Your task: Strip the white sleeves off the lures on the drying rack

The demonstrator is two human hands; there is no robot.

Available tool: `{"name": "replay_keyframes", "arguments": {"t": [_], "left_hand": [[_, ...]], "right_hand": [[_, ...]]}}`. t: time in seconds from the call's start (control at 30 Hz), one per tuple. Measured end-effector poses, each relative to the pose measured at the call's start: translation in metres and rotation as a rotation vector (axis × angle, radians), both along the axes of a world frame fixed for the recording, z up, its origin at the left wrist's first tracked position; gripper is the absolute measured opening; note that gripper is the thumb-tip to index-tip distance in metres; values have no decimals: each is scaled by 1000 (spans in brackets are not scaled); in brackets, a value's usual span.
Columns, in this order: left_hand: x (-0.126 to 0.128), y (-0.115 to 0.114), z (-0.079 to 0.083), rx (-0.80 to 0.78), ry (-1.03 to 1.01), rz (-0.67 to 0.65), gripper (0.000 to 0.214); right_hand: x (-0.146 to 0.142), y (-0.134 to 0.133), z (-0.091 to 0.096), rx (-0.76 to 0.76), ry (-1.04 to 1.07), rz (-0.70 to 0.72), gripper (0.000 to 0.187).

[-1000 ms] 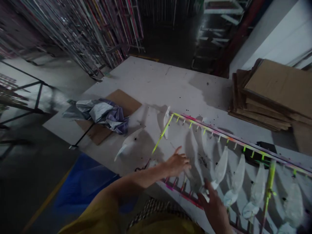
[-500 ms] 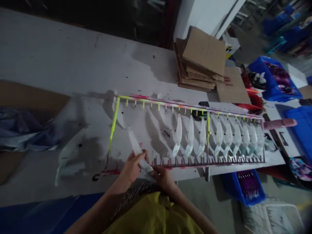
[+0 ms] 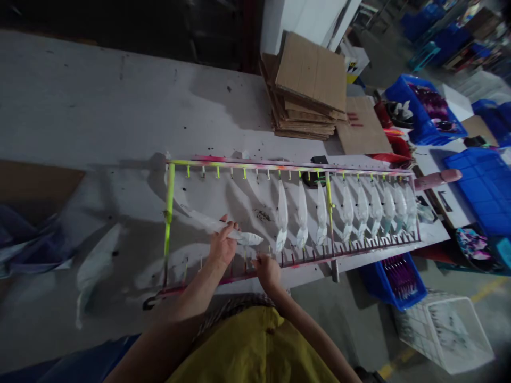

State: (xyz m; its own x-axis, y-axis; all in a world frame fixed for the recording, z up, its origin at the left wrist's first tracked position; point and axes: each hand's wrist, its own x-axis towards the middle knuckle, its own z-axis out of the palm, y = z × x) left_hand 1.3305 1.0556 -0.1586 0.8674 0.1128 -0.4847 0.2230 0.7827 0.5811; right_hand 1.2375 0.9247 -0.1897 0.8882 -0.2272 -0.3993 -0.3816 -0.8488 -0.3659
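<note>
Long pale grey tabletop [image 3: 99,106], flecked with dark specks and crossed by a darker grey patch, in a dim workshop with a concrete floor. At the far edge, a stack of flattened cardboard [image 3: 311,80]. Beyond it to the right, blue crates [image 3: 431,114] of purple and mixed parts. Below the near edge, another blue crate [image 3: 395,279] and a white wire basket [image 3: 447,330] on the floor. At far left, crumpled bluish sheeting [image 3: 24,239], with a loose white shape [image 3: 96,263] lying near it. Flat across the middle of the table, a long narrow rack [image 3: 169,202]: two rails lined with short pegs, oversprayed in neon yellow-green and pink, with a pink handle [image 3: 437,179] at the right end. Strung between the rails from the middle rightward, a row of hung blanks [image 3: 302,218], white and fish-shaped, side by side. Pinched in the closed fingers of the left hand [image 3: 222,246], one more white blank [image 3: 247,239]: slim, tapered, matte, lying crosswise over the rack's left stretch just above the near rail, blunt end pointing right. Right hand [image 3: 266,268] just beside it at the near rail, fingers curled down onto the pegs; gripping or merely touching, impossible to tell. Yellow-and-black mark on a small white box [image 3: 353,66] behind the cardboard, too small to read.
</note>
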Motion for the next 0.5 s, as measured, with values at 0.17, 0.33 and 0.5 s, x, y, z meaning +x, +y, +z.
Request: {"name": "replay_keyframes", "arguments": {"t": [0.17, 0.33, 0.5], "left_hand": [[-4, -10, -8, -23, 95, -61, 48], [-12, -16, -6, -44, 146, -99, 48], [-13, -19, -4, -58, 135, -122, 46]], "right_hand": [[2, 2, 1, -19, -2, 92, 18], [6, 3, 7, -32, 66, 91, 18], [14, 5, 11, -58, 138, 130, 20]]}}
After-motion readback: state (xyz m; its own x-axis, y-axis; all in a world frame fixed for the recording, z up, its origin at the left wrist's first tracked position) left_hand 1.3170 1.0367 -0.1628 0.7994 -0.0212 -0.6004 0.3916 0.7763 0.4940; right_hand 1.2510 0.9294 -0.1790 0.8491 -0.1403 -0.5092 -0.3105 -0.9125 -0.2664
